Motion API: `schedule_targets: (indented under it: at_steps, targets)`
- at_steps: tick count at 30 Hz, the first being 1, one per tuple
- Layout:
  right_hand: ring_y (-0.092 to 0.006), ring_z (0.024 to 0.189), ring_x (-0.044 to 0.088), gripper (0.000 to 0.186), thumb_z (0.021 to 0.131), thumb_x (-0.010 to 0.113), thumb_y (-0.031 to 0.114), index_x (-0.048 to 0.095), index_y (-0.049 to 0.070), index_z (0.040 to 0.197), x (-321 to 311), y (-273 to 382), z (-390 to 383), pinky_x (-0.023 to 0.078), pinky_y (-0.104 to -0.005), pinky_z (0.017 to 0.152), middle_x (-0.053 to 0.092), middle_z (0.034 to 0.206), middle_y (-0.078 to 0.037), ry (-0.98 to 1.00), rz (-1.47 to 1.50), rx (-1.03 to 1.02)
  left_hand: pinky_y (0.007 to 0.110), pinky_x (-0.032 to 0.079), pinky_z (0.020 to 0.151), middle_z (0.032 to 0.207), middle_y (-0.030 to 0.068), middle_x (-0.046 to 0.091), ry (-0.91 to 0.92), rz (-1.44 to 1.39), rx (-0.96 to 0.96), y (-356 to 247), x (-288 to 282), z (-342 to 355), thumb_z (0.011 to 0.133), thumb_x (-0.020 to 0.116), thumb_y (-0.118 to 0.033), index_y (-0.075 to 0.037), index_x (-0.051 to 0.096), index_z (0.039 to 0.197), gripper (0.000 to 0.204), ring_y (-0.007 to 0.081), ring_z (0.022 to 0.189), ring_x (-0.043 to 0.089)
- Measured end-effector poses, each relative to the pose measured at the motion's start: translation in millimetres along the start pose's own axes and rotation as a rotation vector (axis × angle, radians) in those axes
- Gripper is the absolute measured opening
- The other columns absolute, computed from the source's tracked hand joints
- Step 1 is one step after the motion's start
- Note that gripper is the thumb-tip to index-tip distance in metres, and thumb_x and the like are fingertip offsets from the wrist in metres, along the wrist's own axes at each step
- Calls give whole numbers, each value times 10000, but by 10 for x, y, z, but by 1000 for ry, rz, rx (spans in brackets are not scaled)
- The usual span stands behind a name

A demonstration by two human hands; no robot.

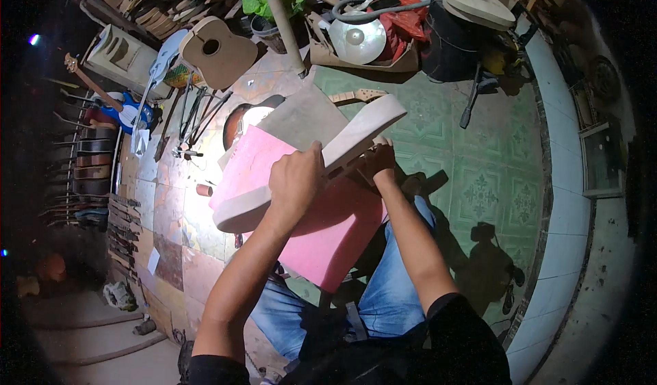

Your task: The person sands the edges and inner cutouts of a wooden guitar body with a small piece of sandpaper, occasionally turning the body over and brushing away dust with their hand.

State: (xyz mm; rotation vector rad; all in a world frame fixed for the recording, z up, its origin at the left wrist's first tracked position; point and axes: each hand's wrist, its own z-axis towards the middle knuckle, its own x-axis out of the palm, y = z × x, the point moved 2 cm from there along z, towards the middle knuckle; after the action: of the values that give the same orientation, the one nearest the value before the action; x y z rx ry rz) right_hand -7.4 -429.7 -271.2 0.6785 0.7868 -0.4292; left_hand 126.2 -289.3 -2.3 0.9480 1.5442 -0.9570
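Bare wood guitar body (308, 159) w/ pink side is resting on lap, tilted. Left hand (295, 180) is clamping its edge, fingers wrapped; right hand (378, 159) is gripping underneath. Looks mid-build: body shaped, unfinished, no neck or strings.

The left hand (295, 180) covers part of the guitar body (311, 166); the right hand's (378, 160) fingers are hidden behind it. Left-edge guitars (92, 162) blur into darkness.
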Motion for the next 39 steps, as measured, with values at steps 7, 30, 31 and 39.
schedule_targets:
  at_steps: [7, 30, 31, 39]
  targets:
    - [-370, 825, 603, 190, 844, 711, 187, 611, 29, 811, 105, 54, 73, 506, -494, 746, 624, 847, -204, 50, 104, 276, 501, 564, 634, 711, 210, 687, 15, 25, -25, 101, 4, 112, 834, 657, -144, -59, 609, 969, 167, 395, 710, 716]
    - [-307, 723, 639, 210, 889, 661, 159, 559, -5, 806, 25, 209, 109, 501, -429, 627, 631, 757, -186, 241, 336, 555, 488, 565, 628, 701, 195, 686, 37, 45, -53, 155, -15, 131, 756, 764, -166, -72, 607, 989, 297, 386, 704, 715]
    - [-296, 724, 639, 215, 893, 660, 161, 555, -3, 801, 40, 192, 112, 502, -424, 624, 634, 756, -183, 236, 224, 509, 485, 565, 625, 698, 192, 685, 13, 37, -38, 156, -29, 116, 758, 757, -162, -71, 608, 981, 283, 384, 703, 715]
    - [-414, 741, 636, 277, 869, 690, 250, 578, 0, 828, 191, -195, -21, 506, -524, 791, 649, 783, -203, 125, 209, 257, 477, 566, 594, 702, 192, 689, 3, 25, -18, 81, 59, 198, 801, 701, -165, -65, 618, 961, 206, 371, 687, 717]
